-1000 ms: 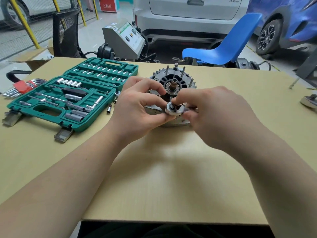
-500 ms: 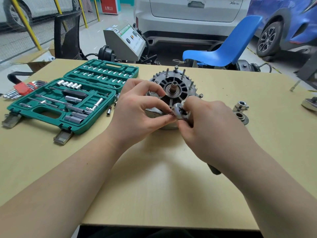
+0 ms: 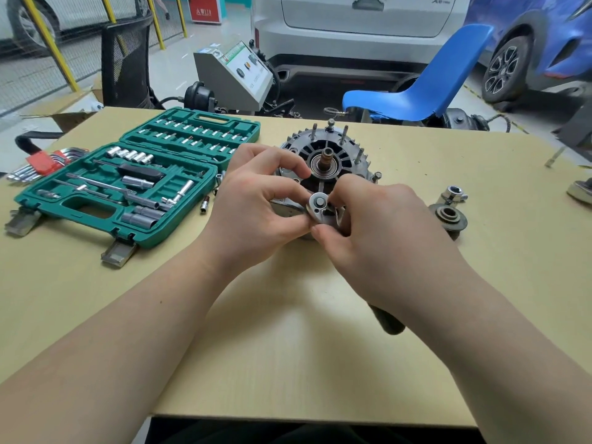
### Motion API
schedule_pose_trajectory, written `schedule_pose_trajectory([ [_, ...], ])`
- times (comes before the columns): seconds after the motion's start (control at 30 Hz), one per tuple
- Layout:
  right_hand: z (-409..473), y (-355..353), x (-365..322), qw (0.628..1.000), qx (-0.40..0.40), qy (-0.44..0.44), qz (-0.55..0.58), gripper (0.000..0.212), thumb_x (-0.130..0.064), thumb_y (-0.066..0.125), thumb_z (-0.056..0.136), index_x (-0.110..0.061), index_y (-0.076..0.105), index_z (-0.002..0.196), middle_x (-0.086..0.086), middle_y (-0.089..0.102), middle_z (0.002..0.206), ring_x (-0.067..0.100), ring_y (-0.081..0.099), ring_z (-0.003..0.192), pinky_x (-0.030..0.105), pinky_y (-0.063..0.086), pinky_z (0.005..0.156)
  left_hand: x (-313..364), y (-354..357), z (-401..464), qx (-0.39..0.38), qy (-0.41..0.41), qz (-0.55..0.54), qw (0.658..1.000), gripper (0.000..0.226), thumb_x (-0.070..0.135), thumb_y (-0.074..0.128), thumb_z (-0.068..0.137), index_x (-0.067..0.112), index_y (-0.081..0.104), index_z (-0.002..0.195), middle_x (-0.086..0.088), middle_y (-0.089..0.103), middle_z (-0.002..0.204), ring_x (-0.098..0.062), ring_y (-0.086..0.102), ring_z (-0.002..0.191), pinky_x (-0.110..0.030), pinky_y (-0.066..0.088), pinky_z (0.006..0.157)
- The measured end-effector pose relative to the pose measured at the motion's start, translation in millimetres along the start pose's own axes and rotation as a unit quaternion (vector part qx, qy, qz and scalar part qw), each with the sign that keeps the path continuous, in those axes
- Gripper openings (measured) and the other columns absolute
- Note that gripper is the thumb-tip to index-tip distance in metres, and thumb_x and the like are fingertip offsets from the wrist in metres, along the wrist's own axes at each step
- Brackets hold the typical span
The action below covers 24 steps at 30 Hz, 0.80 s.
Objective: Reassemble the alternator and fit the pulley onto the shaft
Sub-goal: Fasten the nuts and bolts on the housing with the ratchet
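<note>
On the tan surface [image 3: 288, 347] the grey finned metal alternator [image 3: 330, 161] sits at twelve o'clock of both hands. The left hand [image 3: 256, 206] and right hand [image 3: 381, 232] pinch a silver ratchet head [image 3: 320, 208] before it; the dark round pulley [image 3: 448, 216] lies at three o'clock.

Green socket case [image 3: 96, 213], blue chair [image 3: 426, 84], tan table [image 3: 288, 347], silver-black alternator [image 3: 330, 152]
</note>
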State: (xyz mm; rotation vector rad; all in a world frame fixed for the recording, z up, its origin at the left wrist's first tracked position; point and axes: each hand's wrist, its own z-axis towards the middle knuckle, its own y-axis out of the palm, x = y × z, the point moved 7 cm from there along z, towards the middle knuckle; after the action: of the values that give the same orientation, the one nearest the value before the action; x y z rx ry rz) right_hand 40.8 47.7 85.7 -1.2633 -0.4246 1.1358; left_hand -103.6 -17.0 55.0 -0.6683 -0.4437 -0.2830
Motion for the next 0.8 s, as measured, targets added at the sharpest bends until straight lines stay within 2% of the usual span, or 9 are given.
schedule_pose_trajectory([
  [0.1, 5, -8, -1, 0.995, -0.003, -0.035, -0.089, 0.021, -0.04, 0.066, 0.092, -0.035, 0.045, 0.096, -0.003, 0.053, 0.076, 0.032, 0.05, 0.074, 0.031, 0.031, 0.05, 1, 0, 0, -0.011, -0.002, -0.003, 1.0, 0.014, 0.043, 0.089, 0.082, 0.03, 0.086, 0.085, 0.012, 0.071, 0.111, -0.013, 0.045, 0.11, -0.023, 0.034, 0.098],
  [0.13, 9, -13, -1, 0.991, -0.004, -0.046, -0.124, 0.02, -0.036, 0.066, 0.091, -0.037, 0.048, 0.099, -0.004, 0.054, 0.077, 0.032, 0.05, 0.075, 0.031, 0.031, 0.05, 1, 0, 1, -0.015, -0.003, -0.004, 1.0, 0.015, 0.044, 0.09, 0.082, 0.029, 0.087, 0.086, 0.011, 0.071, 0.11, -0.014, 0.045, 0.11, -0.023, 0.034, 0.097],
  [0.23, 22, -20, 2, 0.988, -0.046, -0.053, -0.138, 0.029, -0.028, 0.065, 0.091, -0.047, 0.06, 0.113, -0.004, 0.066, 0.091, 0.03, 0.057, 0.087, 0.035, 0.047, 0.064, 2, 0, 1, -0.023, -0.002, -0.002, 1.0, 0.017, 0.043, 0.093, 0.083, 0.028, 0.088, 0.089, 0.011, 0.071, 0.11, -0.015, 0.045, 0.11, -0.022, 0.033, 0.097],
  [0.3, 23, -21, 0, 0.99, -0.043, -0.053, -0.122, 0.022, -0.032, 0.066, 0.09, -0.043, 0.063, 0.109, -0.004, 0.064, 0.089, 0.029, 0.057, 0.085, 0.035, 0.046, 0.062, 3, 0, 1, -0.019, 0.003, 0.009, 1.0, 0.019, 0.046, 0.088, 0.085, 0.029, 0.088, 0.09, 0.012, 0.07, 0.111, -0.014, 0.045, 0.11, -0.021, 0.033, 0.099],
  [0.37, 17, -15, -5, 0.994, -0.031, -0.046, -0.095, 0.012, -0.039, 0.065, 0.091, -0.033, 0.056, 0.096, -0.003, 0.057, 0.082, 0.028, 0.053, 0.078, 0.034, 0.037, 0.058, 3, 0, 0, -0.008, 0.003, 0.011, 1.0, 0.019, 0.047, 0.08, 0.083, 0.03, 0.087, 0.088, 0.013, 0.069, 0.111, -0.012, 0.044, 0.111, -0.018, 0.032, 0.101],
  [0.5, 9, 1, -9, 0.999, -0.018, -0.011, -0.049, 0.027, -0.038, 0.06, 0.092, -0.026, 0.036, 0.087, -0.005, 0.038, 0.073, 0.026, 0.043, 0.073, 0.033, 0.028, 0.051, 1, 0, 0, -0.003, -0.003, 0.008, 1.0, 0.019, 0.041, 0.076, 0.079, 0.027, 0.086, 0.086, 0.011, 0.069, 0.11, -0.012, 0.045, 0.111, -0.017, 0.033, 0.1],
  [0.6, 11, -4, -7, 0.997, -0.013, -0.025, -0.069, 0.024, -0.037, 0.061, 0.091, -0.029, 0.039, 0.087, -0.003, 0.044, 0.075, 0.029, 0.049, 0.076, 0.034, 0.029, 0.056, 0, -1, 1, -0.003, -0.005, 0.001, 1.0, 0.014, 0.04, 0.088, 0.08, 0.026, 0.087, 0.086, 0.01, 0.069, 0.109, -0.013, 0.046, 0.109, -0.018, 0.033, 0.1],
  [0.7, 17, -16, -7, 0.987, -0.006, -0.055, -0.148, 0.019, -0.032, 0.066, 0.089, -0.035, 0.048, 0.095, -0.006, 0.05, 0.077, 0.03, 0.051, 0.074, 0.03, 0.023, 0.049, 0, 0, 1, -0.011, 0.002, -0.01, 1.0, 0.018, 0.044, 0.09, 0.081, 0.028, 0.088, 0.088, 0.009, 0.071, 0.11, -0.013, 0.045, 0.109, -0.023, 0.034, 0.098],
  [0.8, 23, -20, -3, 0.985, -0.026, -0.051, -0.16, 0.027, -0.023, 0.066, 0.087, -0.04, 0.054, 0.103, -0.007, 0.06, 0.086, 0.028, 0.054, 0.081, 0.03, 0.033, 0.053, 1, 0, 1, -0.013, 0.006, -0.006, 1.0, 0.02, 0.047, 0.089, 0.083, 0.028, 0.088, 0.09, 0.009, 0.071, 0.11, -0.014, 0.045, 0.108, -0.023, 0.033, 0.097],
])
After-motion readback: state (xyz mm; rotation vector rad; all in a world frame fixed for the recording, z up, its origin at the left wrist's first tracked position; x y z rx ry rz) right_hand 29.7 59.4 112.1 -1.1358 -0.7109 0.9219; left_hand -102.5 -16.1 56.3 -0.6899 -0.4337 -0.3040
